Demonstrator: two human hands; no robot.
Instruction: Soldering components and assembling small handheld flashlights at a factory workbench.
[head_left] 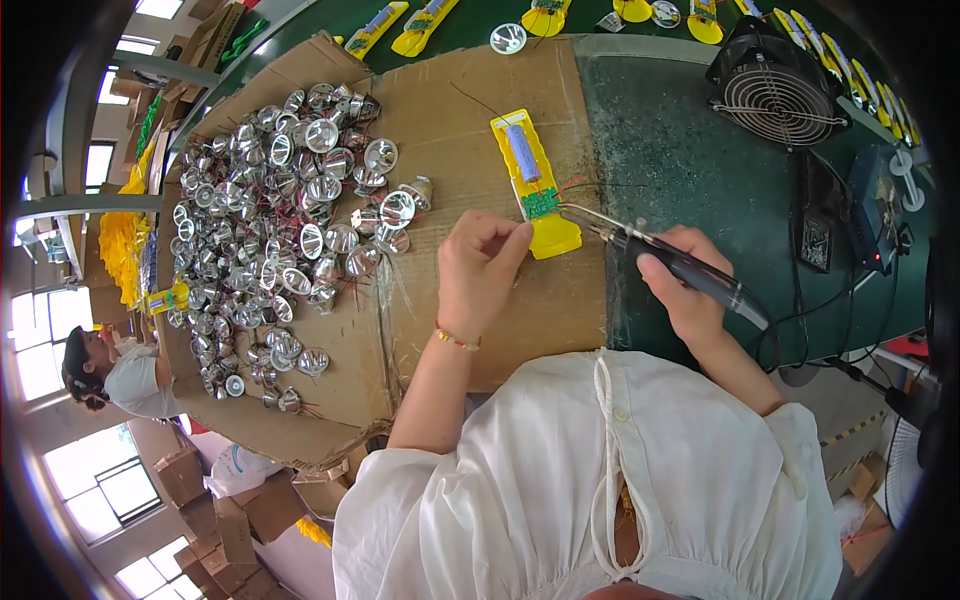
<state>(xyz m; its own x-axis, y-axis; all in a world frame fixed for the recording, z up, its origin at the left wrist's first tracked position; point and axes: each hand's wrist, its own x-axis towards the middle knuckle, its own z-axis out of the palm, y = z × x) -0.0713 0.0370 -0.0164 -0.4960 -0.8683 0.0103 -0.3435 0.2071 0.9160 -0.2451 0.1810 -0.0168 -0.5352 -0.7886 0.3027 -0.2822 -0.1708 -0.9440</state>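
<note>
your right hand [692,308] is clamped round a soldering iron [690,268] pointing at the green board [541,204] in the yellow case [557,239] on the bench's [650,110] cardboard [440,130], while your left hand's [478,268] fingertips press together by the case, perhaps pinching something too small to tell.

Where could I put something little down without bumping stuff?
There's bare cardboard between the silver reflectors and the nearest yellow casing. The speckled green tabletop has room between cardboard and black fan. It's crowded left, with heaped reflectors, and along the top edge.
</note>
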